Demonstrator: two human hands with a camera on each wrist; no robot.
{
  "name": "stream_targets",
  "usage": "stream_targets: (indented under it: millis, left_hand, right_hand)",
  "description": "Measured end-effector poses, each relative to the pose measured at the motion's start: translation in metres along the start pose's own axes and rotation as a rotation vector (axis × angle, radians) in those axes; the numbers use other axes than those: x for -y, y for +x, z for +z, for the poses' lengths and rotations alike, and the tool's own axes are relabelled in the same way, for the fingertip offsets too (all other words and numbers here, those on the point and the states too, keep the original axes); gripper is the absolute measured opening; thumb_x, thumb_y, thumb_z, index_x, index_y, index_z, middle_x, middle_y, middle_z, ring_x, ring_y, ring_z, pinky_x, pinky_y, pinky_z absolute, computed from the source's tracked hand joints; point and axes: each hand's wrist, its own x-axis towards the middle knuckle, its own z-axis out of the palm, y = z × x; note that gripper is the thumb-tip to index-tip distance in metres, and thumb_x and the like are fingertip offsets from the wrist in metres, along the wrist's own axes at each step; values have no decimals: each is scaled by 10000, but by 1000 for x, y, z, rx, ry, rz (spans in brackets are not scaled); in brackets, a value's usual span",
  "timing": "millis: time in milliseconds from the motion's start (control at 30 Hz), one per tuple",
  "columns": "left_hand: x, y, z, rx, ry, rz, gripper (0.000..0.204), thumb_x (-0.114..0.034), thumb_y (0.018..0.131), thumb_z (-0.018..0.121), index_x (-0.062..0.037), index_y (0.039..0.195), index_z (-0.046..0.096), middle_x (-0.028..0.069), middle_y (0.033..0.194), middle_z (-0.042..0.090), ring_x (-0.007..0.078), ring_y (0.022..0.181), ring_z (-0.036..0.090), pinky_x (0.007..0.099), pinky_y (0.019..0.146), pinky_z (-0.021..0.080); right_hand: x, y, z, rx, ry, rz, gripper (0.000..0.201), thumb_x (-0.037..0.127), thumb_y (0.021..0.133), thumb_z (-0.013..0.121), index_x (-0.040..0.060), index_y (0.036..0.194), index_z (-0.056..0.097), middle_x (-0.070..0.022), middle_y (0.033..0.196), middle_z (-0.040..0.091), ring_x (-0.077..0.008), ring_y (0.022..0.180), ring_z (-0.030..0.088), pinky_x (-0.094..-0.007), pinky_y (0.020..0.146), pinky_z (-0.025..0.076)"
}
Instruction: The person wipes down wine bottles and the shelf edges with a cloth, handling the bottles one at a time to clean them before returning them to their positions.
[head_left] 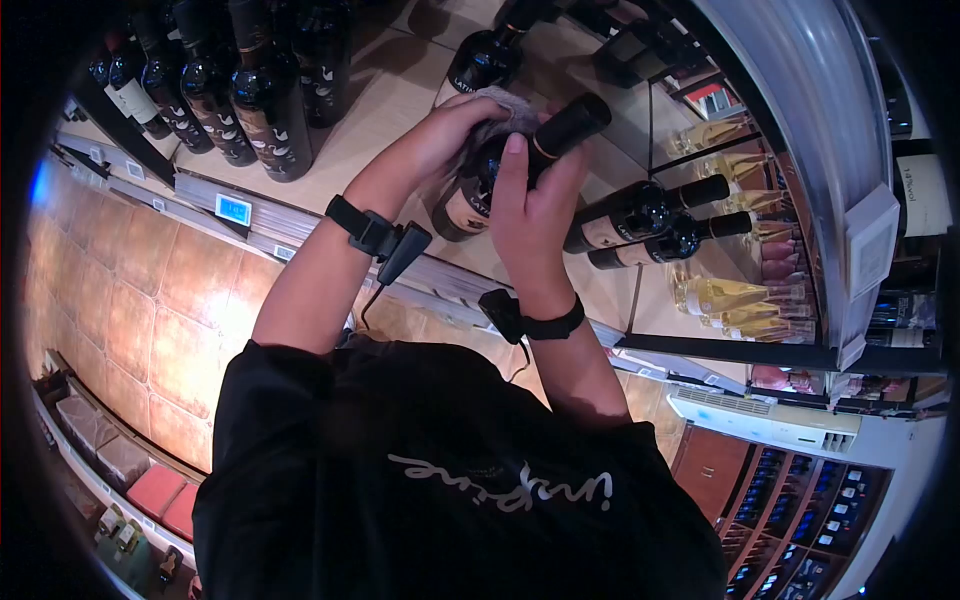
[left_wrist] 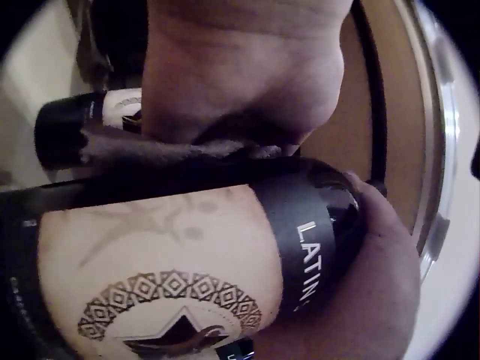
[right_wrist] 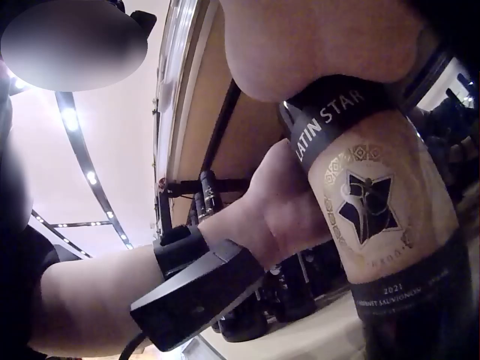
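Observation:
My right hand (head_left: 540, 215) grips a dark wine bottle (right_wrist: 382, 202) around its neck and shoulder, thumb up along the neck. The bottle leans, its black capsule (head_left: 578, 122) pointing to the upper right in the head view. Its cream label (left_wrist: 165, 240) carries a star inside a patterned ring, with "LATIN STAR" on the dark band above. My left hand (head_left: 465, 118) holds a grey cloth (head_left: 505, 104) against the bottle's side. In the left wrist view the cloth (left_wrist: 172, 150) lies between that hand and the glass; the fingertips are hidden.
Another bottle (head_left: 485, 60) stands just behind my hands. Two dark bottles (head_left: 650, 225) are at the right, near several pale bottles (head_left: 745, 300). Several more dark bottles (head_left: 270, 110) stand at the left. A shelf edge with price tags (head_left: 233, 208) runs in front.

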Motion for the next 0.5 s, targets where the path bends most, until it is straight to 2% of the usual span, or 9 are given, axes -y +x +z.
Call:
stream_targets:
  millis: [67,167,267,367,500]
  left_hand:
    - [4,2,-10,33,-60,-48,303,-195,1011,546,-21,1230,663,103,1193,715,195,1083,681,335,968,538]
    - [18,8,-23,73,-129,-173,318,-220,1039,516,-9,1230,658,100,1202,711,190,1046,692,338,952,548]
    - [34,-2,-24,9,41,-131,290,-196,1018,508,-19,1163,687,90,1098,725,168,994,691,305,910,546]
    - [42,-10,-25,-46,-15,-133,293,-184,1023,479,-27,1162,685,82,1085,722,165,966,683,308,902,539]
    - [58,-12,-43,-87,163,-80,309,-168,1032,445,-17,1189,664,73,1086,717,165,963,670,315,896,529]
  right_hand:
    - [3,2,2,-4,42,37,427,243,1004,632,-58,1265,478,-272,1243,543,-513,1222,491,-659,1191,230]
    - [0,3,0,-16,46,17,409,245,1009,625,-59,1245,488,-278,1227,544,-517,1206,497,-652,1192,234]
    - [-1,0,4,-35,70,39,401,248,1015,618,-60,1238,492,-276,1220,552,-515,1201,502,-652,1192,238]
    - [1,-1,2,-8,70,67,410,251,1020,616,-62,1254,492,-276,1209,567,-514,1194,512,-651,1192,242]
    - [3,1,1,-6,91,76,416,245,1018,619,-64,1270,499,-271,1186,582,-505,1176,529,-643,1193,251]
